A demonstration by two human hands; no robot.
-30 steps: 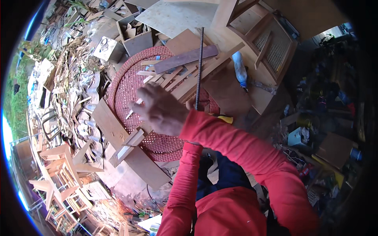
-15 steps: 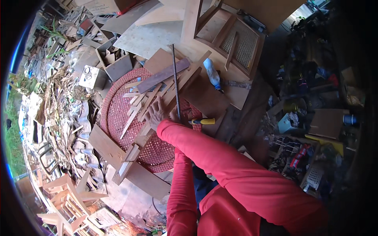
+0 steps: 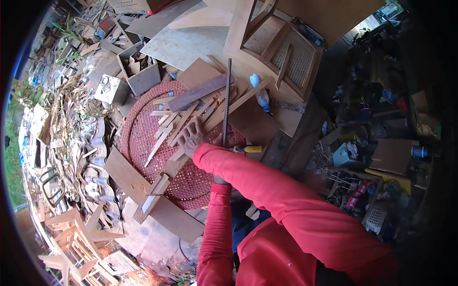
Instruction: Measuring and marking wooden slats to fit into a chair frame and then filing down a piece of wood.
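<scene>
A long wooden strip [image 3: 238, 107] lies slantwise over a red woven round seat [image 3: 138, 124]. My right hand [image 3: 192, 138] rests on the strip with its fingers spread and slightly bent. Beneath my right forearm, my left hand [image 3: 231, 139] is mostly hidden, closed around the lower part of a ribbed metal rod [image 3: 227, 95]. The rod stands almost upright in view, passing over the strip. Beside the left hand lies a yellow-handled tool [image 3: 249, 149]. Several thin wood offcuts [image 3: 183, 121] and a dark purplish board [image 3: 198, 93] lie just beyond my hands.
A plastic bottle [image 3: 261, 95] lies right of the strip. Farther back are a chair frame with a cane panel [image 3: 291, 64] and a box of scraps [image 3: 140, 71]. Wooden boards [image 3: 126, 176] lie at the near left. Scrap litter covers the left ground; cluttered boxes [image 3: 393, 155] fill the right.
The rod's top has swung right, making it more upright. The strip's far end has shifted right and nearer. My right hand stays on the strip, its fingers a little more spread.
</scene>
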